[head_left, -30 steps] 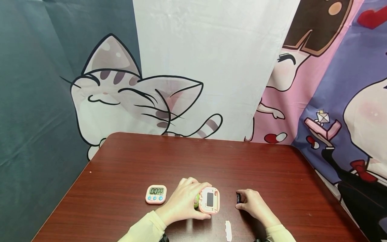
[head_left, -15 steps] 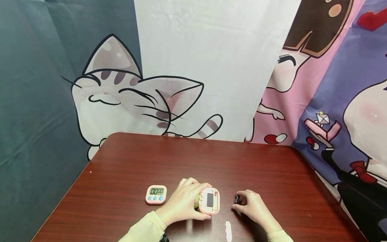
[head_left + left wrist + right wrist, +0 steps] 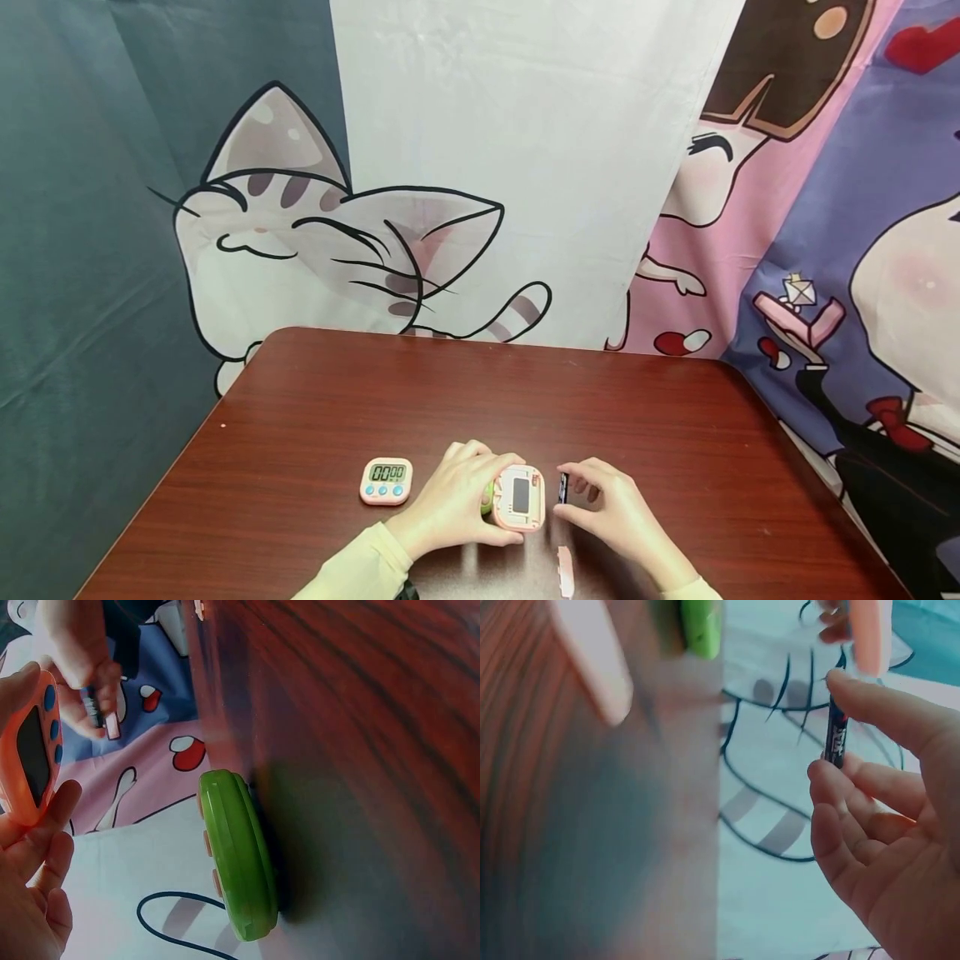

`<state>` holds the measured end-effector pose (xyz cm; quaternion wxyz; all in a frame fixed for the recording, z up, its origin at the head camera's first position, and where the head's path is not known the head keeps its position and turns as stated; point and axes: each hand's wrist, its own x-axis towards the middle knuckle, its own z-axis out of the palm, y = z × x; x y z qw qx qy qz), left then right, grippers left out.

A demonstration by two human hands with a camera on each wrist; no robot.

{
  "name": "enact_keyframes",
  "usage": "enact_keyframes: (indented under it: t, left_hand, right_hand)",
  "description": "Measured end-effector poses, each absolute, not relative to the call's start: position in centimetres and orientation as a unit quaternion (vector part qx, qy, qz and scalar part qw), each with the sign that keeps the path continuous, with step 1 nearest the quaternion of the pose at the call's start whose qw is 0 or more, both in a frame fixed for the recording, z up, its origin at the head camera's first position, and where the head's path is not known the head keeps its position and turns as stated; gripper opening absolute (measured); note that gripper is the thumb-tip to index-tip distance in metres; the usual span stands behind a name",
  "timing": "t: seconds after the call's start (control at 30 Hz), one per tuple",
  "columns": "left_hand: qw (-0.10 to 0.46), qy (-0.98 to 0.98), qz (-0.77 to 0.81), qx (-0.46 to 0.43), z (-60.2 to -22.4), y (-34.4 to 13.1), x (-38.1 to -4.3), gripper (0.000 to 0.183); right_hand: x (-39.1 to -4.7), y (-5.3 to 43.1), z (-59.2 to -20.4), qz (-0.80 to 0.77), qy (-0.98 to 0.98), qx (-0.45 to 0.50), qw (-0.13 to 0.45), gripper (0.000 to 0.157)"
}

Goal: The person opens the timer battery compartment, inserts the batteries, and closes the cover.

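My left hand (image 3: 459,498) grips a pink digital timer (image 3: 521,497) by its edges, its back turned up toward the head camera. That back has an open battery slot along its right side. In the left wrist view the timer's dark screen and blue buttons face the table. Below it a green timer (image 3: 238,855) stands on the table, partly covered by the left hand in the head view. My right hand (image 3: 609,507) pinches a small dark cylindrical battery (image 3: 836,735) by its two ends, between thumb and fingertip. The battery is upright just right of the held timer.
Another pink timer (image 3: 386,482) reading 00:00 lies left of the left hand. A narrow pale pink battery cover (image 3: 566,572) lies near the front, between the forearms. The brown table (image 3: 480,392) ends at a cartoon-printed cloth (image 3: 540,167).
The right hand has moved left with the battery, close to the held timer, and its fingers now hold the battery end to end. The left hand and its timer have stayed put.
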<state>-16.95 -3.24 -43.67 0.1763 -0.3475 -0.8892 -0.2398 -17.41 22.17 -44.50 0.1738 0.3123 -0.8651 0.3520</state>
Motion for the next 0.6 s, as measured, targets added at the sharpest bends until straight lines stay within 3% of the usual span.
enact_keyframes:
  t: [0.6]
  left_hand:
    - [0.183, -0.886, -0.236, -0.355, -43.8, -3.3, -16.7, 0.074]
  right_hand:
    - [-15.2, 19.6, -41.6, 0.378, -0.820, 0.391, 0.179, 0.044]
